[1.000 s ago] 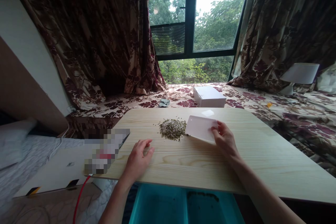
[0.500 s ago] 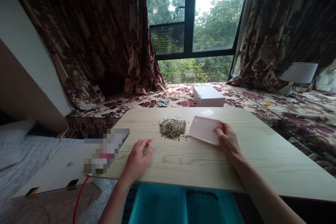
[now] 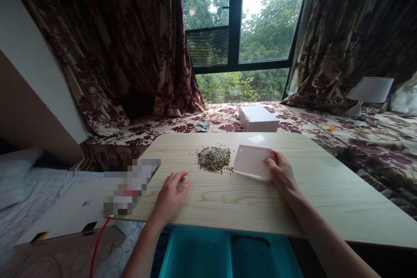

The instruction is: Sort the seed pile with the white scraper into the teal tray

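In my right hand (image 3: 282,173) is a thin, pale, flat scraper (image 3: 253,161), pinched by its right edge between thumb and fingers. It is tilted a little, just right of a heap (image 3: 213,159) of small green beans, which look like mung beans, mixed with white grains. A few beans lie scattered around the heap, some close to the scraper's left edge. My left hand (image 3: 172,193) rests open on the table, fingers slightly curled, holding nothing, nearer to me than the heap. Below the table's front edge is a blue bin (image 3: 230,254) with two compartments, dark bits in the right one.
The wooden table (image 3: 332,200) reaches toward a window ledge with a white box (image 3: 259,117) and a grey-green cloth (image 3: 203,127). A blurred-out item (image 3: 130,189) with a red cable (image 3: 98,245) lies at the table's left. A lamp (image 3: 369,91) stands far right.
The scraper has shifted very slightly left and its tilt has changed, with its near edge showing brighter. My left hand and the heap look unchanged.
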A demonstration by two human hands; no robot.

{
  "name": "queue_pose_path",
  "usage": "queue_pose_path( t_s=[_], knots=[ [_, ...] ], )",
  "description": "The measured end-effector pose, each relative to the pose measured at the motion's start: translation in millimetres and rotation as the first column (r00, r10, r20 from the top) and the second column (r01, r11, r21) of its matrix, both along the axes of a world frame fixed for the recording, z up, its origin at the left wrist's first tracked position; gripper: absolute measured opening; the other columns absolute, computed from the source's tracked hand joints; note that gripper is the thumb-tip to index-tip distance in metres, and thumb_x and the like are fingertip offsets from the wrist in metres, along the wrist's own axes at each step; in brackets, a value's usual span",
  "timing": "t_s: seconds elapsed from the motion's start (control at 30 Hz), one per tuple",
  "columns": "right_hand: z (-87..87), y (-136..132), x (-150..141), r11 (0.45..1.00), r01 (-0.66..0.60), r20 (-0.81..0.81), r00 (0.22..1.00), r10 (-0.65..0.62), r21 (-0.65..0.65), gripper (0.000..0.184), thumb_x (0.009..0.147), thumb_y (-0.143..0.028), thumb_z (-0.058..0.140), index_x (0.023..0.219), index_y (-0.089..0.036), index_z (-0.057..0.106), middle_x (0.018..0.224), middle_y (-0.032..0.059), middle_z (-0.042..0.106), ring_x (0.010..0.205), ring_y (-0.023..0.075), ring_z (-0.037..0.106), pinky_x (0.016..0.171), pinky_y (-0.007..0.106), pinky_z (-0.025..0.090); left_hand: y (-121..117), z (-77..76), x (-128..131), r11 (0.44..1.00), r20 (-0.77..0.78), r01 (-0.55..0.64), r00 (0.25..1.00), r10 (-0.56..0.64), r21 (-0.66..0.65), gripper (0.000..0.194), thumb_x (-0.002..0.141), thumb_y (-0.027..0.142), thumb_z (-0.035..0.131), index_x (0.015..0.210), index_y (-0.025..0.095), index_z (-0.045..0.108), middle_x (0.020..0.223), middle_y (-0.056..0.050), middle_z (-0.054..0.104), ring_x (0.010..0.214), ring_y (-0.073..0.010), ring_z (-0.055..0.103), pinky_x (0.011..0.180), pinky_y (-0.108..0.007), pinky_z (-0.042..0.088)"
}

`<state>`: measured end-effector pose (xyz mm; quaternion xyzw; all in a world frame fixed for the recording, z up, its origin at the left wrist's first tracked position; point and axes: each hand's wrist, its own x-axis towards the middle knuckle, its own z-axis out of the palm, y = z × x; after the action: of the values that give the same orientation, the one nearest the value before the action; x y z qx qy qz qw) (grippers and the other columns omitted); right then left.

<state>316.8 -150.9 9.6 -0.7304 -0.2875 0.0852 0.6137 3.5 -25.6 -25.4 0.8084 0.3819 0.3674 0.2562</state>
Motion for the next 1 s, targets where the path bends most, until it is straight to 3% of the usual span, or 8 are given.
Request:
queue_pose_path(
  t_s=[1.0],
  knots=[
    [3.0,2,-11,0.988,-0.144,-0.015,0.989,0.145,0.047,0.036,0.067,-0.035,0.055,0.098,-0.018,0.060,0.085,0.0046,0.068,0.079,0.0215,0.062,0.072,0.034,0.049,-1,1.4,0,1.000,0.001,-0.007,1.000,0.007,-0.001,0.031,0.082,0.036,0.053,0.107,0.019,0.062,0.098,-0.006,0.063,0.097,-0.0222,0.059,0.093,-0.041,0.047]
  ],
)
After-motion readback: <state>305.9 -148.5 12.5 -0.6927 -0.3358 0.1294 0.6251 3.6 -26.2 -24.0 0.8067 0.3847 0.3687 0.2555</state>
